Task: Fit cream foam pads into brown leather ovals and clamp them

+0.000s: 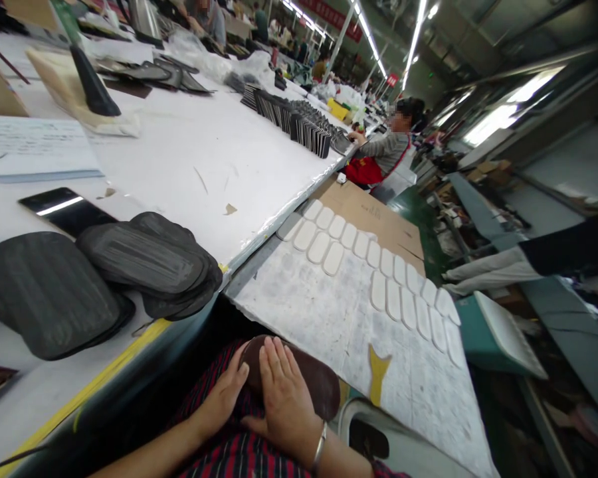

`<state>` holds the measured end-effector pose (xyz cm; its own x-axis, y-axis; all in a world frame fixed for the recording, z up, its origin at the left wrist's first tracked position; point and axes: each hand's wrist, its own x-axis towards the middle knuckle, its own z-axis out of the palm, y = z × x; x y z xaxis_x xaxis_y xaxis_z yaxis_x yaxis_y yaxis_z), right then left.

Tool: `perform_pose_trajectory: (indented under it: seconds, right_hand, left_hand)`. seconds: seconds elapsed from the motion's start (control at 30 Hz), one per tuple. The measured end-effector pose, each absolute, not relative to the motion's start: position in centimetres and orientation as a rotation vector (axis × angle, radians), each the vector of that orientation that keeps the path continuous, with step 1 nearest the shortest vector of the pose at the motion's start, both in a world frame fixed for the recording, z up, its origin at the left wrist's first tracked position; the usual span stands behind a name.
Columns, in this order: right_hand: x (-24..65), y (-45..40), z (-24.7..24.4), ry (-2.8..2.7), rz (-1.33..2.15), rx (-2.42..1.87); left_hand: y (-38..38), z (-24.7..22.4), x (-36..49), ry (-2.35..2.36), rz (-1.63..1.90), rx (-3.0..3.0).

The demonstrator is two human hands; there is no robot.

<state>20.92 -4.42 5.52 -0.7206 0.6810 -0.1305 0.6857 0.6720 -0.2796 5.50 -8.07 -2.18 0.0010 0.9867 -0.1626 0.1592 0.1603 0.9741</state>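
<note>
A dark brown oval piece [320, 387] rests on my lap over striped clothing. My left hand [225, 397] grips its left end, thumb on top and the other fingers partly hidden at the edge. Flat on top of the piece lies my right hand [285, 398], its fingers stretched out and the thumb spread to the side; a bracelet circles that wrist. Stacks of dark grey oval pieces [149, 255] lie on the white table to the left.
Right of the white table [179, 153], a lower board [299, 299] bears rows of pale oval pieces [407, 307] and a yellow forked piece [378, 375]. A phone [64, 207] and paper [40, 145] lie left. A person [391, 143] sits farther along the table.
</note>
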Motion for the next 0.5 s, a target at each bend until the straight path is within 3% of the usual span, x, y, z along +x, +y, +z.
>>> perform_pose_trajectory:
  seconds: [0.33, 0.5]
  right_hand:
    - [21.0, -4.1, 5.5, 2.996, -0.663, 0.873]
    - [23.1, -3.4, 6.3, 3.052, -1.064, 0.8]
  left_hand:
    - [-8.1, -3.0, 5.6, 1.557, 1.002, 1.349]
    - [-7.5, -1.1, 5.5, 1.454, 0.922, 1.127]
